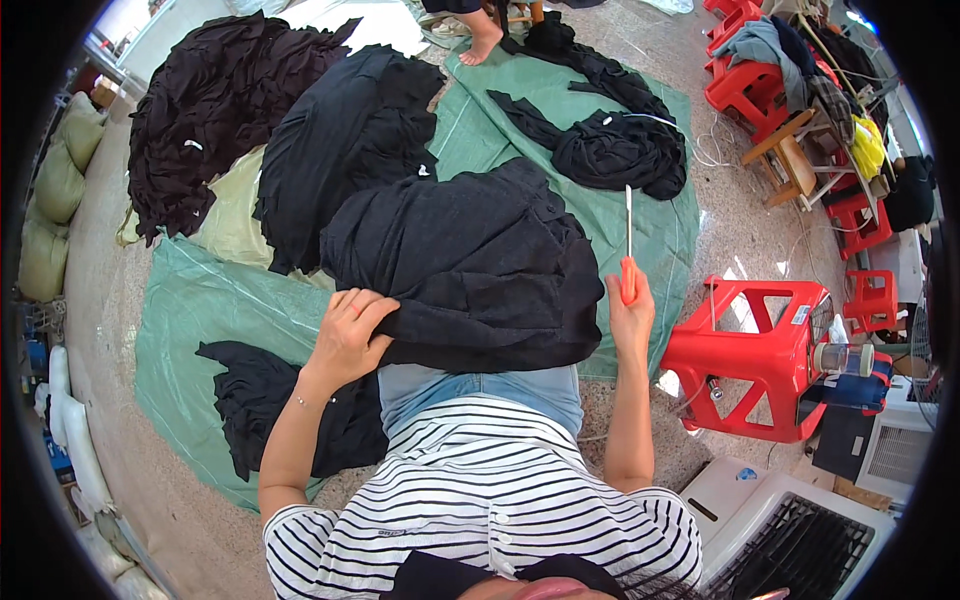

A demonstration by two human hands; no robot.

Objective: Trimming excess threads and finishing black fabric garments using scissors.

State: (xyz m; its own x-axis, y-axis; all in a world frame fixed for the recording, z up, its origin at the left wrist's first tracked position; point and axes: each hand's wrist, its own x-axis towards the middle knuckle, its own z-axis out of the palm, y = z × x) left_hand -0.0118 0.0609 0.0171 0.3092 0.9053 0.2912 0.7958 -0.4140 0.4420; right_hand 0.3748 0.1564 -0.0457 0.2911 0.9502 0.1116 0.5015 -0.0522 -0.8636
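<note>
A large bundle of black cloth [470,260] lies across my lap in thick folds. My left hand [355,325] is at its near left edge, fingers curled over the fabric and thumb beneath. To the right of the bundle, my right hand [630,310] is closed round an orange-handled tool [628,275] with a long thin metal blade pointing away from me. The blade is apart from the cloth; its exact kind is unclear. A smaller black cloth heap [260,405] lies by my left forearm.
Beyond the bundle are a black pile [345,140], a dark brown pile [230,95] and a black heap [620,155] on a green sheet [230,290]. Another person's bare foot [481,42] is at the far edge. A red stool [755,350] stands close on my right.
</note>
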